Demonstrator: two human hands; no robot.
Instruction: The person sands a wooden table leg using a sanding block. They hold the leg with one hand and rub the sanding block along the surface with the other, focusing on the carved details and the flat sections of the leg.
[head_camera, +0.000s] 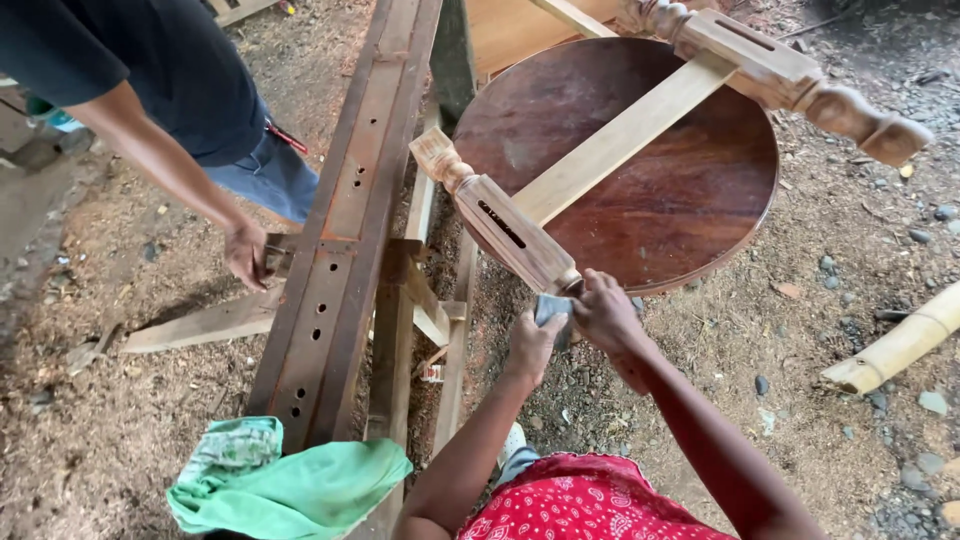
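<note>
The big round brown table top lies upside down on the dirt, its pale turned leg pokes toward me, and my left hand and right hand are close together, both squeezing a small grey sanding pad against the leg's end.

An open-air woodworking yard, rough and unpaved: bare ground strewn with sawdust, wood chips and small stones. Unfinished furniture everywhere, with a round dark-stained tabletop lying face down under a pale wooden rail, and turned, mortised table legs of raw wood fixed to it. Also a long, worn, drilled wooden beam set on a crude timber trestle, offcut planks on the dirt, a green rag draped over the beam's end, and a second worker bent over the bench.
</note>
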